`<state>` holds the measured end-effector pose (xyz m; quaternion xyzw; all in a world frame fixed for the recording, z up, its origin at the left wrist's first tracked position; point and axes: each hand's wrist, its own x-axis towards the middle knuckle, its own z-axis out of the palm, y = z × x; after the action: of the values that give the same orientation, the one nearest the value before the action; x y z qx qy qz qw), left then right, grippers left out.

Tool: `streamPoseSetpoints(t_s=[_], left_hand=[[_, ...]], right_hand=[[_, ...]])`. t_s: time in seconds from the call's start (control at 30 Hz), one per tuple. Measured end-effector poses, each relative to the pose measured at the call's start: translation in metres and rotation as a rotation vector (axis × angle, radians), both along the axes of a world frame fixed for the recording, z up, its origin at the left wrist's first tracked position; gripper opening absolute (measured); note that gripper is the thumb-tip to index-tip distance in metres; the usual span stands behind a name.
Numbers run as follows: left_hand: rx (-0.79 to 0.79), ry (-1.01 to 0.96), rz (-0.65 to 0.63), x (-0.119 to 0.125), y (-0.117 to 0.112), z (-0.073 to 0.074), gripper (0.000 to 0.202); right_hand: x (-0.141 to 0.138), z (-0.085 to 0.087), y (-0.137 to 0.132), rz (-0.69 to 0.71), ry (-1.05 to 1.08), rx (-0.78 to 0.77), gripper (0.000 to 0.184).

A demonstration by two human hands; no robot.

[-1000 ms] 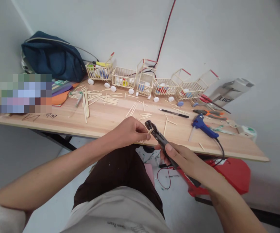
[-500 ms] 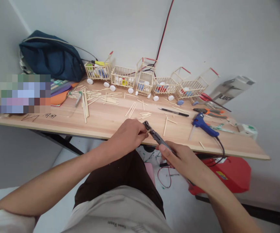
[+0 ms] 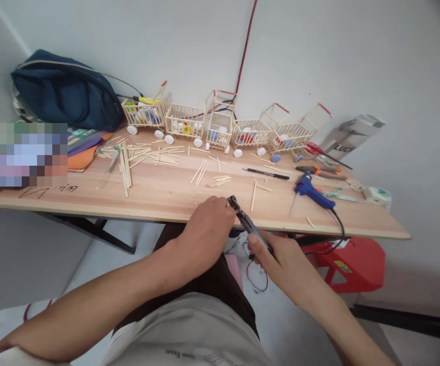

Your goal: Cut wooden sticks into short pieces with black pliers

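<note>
My left hand [image 3: 211,223] is closed in a pinch at the head of a dark grey hand tool, above the table's front edge. Half a second ago a short wooden stick showed between these fingers; now the fingers hide it. My right hand [image 3: 271,249] wraps round the lower part of the grey tool [image 3: 244,221], which has a narrow jawed head and points up and left. Whether its jaws grip the stick I cannot tell. Beyond my hands lie several cut wooden sticks [image 3: 222,180] and a black pen [image 3: 266,173].
Several miniature wooden carts [image 3: 184,122] with white wheels line the wall. On the right are a blue glue gun [image 3: 315,191], orange-handled pliers [image 3: 324,172] and a tape roll [image 3: 378,197]. A dark blue bag [image 3: 67,91] sits back left. Loose sticks [image 3: 126,170] are scattered left of centre.
My left hand has turned at the wrist and its knuckles now cover the stick by the tool's head. The view has shifted slightly right. My right hand keeps its grip.
</note>
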<state>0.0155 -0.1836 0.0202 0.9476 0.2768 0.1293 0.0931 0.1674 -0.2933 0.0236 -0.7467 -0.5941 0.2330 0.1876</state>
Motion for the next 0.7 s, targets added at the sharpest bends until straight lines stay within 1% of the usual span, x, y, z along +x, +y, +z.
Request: streamPoseSetpoints(t_s=[0.07, 0.17, 0.3, 0.4, 0.5, 0.6, 0.7], left_hand=[[0.031, 0.066, -0.027, 0.007, -0.011, 0.0, 0.02], [0.046, 0.137, -0.127, 0.019, -0.028, 0.001, 0.022], [-0.05, 0.195, -0.212, 0.034, -0.047, -0.003, 0.018], [-0.102, 0.217, -0.24, 0.045, -0.058, -0.014, 0.018], [-0.119, 0.208, -0.243, 0.052, -0.066, -0.032, 0.021], [-0.11, 0.181, -0.234, 0.056, -0.072, -0.049, 0.023], [-0.092, 0.173, -0.237, 0.058, -0.074, -0.056, 0.025]], right_hand=[[0.001, -0.006, -0.014, -0.06, -0.029, -0.05, 0.05], [0.004, -0.018, -0.037, -0.118, -0.062, -0.092, 0.052], [0.008, -0.035, -0.066, -0.202, -0.018, -0.123, 0.054], [0.009, -0.049, -0.082, -0.268, 0.056, -0.133, 0.056], [0.009, -0.063, -0.092, -0.328, 0.064, -0.138, 0.057], [0.009, -0.076, -0.098, -0.345, 0.076, -0.133, 0.057], [0.01, -0.086, -0.101, -0.348, 0.067, -0.13, 0.055]])
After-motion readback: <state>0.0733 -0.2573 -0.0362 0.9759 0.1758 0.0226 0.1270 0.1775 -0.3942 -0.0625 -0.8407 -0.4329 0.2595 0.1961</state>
